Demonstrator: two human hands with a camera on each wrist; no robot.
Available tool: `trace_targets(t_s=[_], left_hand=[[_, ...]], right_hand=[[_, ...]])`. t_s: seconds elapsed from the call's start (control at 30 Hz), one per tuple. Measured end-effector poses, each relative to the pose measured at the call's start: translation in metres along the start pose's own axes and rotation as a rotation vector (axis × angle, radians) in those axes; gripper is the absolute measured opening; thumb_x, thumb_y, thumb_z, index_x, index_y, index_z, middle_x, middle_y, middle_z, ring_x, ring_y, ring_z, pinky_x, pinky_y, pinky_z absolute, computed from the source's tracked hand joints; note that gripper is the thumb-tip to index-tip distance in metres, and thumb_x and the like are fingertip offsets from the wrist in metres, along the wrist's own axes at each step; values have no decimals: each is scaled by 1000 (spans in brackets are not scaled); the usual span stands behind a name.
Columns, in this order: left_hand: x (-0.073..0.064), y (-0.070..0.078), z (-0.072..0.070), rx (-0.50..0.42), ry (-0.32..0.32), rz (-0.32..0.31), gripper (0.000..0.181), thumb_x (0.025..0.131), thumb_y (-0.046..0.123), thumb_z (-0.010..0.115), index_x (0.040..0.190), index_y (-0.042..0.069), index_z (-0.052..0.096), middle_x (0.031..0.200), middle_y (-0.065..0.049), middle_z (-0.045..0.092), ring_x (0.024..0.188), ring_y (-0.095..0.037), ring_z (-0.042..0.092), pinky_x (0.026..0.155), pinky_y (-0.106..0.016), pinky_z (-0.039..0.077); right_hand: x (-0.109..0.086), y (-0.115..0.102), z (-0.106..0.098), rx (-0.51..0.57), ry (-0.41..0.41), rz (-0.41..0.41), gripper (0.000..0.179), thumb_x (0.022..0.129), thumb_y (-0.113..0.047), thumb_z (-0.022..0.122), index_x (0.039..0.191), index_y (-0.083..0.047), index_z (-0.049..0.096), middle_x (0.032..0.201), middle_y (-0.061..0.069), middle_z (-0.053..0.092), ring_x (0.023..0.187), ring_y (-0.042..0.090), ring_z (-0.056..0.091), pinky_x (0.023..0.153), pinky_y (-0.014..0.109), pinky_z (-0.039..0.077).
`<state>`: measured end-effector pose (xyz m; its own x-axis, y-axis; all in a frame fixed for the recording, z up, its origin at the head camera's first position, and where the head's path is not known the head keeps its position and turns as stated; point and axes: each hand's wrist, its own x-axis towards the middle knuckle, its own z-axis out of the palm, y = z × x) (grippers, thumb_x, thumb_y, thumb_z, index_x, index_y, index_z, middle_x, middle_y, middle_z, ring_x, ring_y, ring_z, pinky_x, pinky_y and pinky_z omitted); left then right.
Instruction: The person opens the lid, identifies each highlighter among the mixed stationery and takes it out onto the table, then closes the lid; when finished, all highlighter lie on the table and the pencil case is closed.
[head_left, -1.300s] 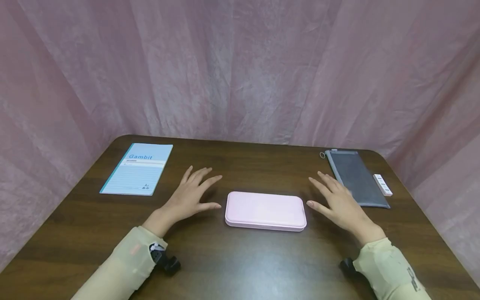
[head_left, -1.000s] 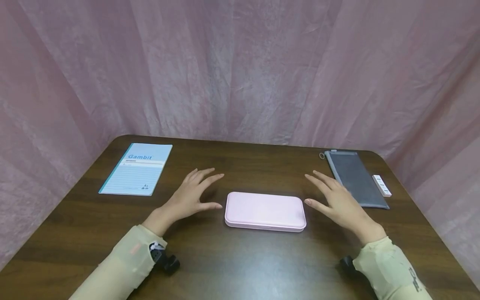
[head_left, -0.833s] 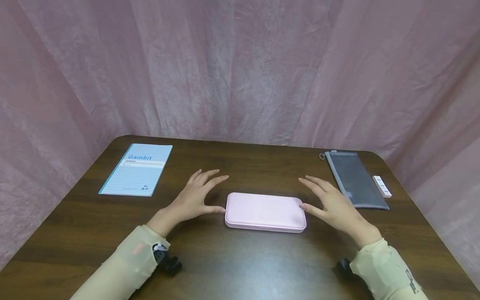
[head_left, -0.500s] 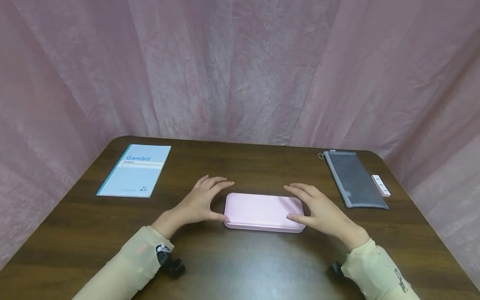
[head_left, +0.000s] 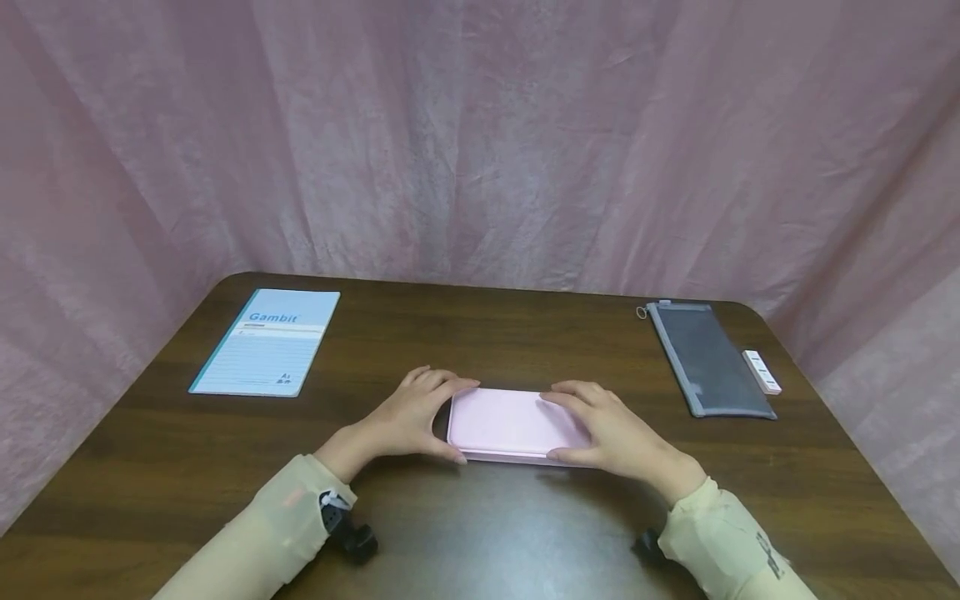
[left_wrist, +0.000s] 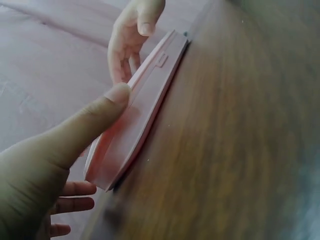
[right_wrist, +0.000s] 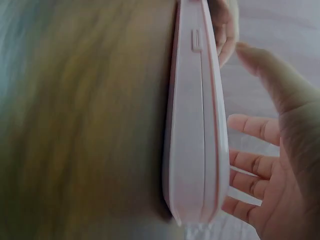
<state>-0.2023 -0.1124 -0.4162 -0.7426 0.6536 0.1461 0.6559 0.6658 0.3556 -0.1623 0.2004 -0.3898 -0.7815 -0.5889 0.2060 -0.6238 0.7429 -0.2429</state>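
A flat pink pencil case (head_left: 510, 421) with rounded corners lies closed on the brown table (head_left: 480, 533), and its front side carries a small tab, seen in both wrist views. My left hand (head_left: 408, 417) spans the case's left end, thumb at the front edge and fingers by the back corner. In the left wrist view its thumb overlaps the case (left_wrist: 142, 122). My right hand (head_left: 615, 433) reaches over the right end, hiding it from the head view. The right wrist view has that hand's thumb and spread fingers apart from the case (right_wrist: 187, 130).
On the left lies a light blue notebook (head_left: 270, 346). At the back right are a dark mesh zip pouch (head_left: 708, 362) with a grey border and a small white block (head_left: 761, 372) with dark marks. A pink curtain (head_left: 480, 142) hangs behind the table.
Both hands have moved inward from beside the pencil case to its two ends, the right one travelling further left and now overlapping it. The case has stayed in place.
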Motion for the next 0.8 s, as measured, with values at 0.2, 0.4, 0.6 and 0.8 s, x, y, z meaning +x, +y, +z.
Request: trace_targets(t_s=[0.2,0.4,0.6,0.8], left_hand=[[0,1,5,-3,-11,-9,103,60,68,79,143,18,43,133,-2,55,126,-22,47,114,-53,26],[2,1,10,-6,1,-23,104,61,62,82,142,10,43,137,-6,54,128,-24,47,116,-53,25],[2,-1,15,-39,18,-42,102,60,59,84,139,8,45,138,-8,54,131,-24,46,118,-52,22],[1,-4,19,-83,34,-53,100,60,56,85,139,8,45,139,-7,53,133,-24,45,118,-51,22]], right_hand=[[3,-3,5,-7,13,-21,70,74,-47,77,133,-15,56,134,11,55,124,29,50,101,50,41],[5,-4,9,3,1,-32,71,72,-46,79,132,-14,56,139,13,52,129,32,47,106,54,38],[4,-5,13,-1,-16,-25,74,71,-44,79,134,-14,54,142,14,50,130,32,46,108,54,36],[4,-5,18,-46,-3,-30,74,72,-44,78,136,-15,52,141,13,51,128,32,48,107,52,38]])
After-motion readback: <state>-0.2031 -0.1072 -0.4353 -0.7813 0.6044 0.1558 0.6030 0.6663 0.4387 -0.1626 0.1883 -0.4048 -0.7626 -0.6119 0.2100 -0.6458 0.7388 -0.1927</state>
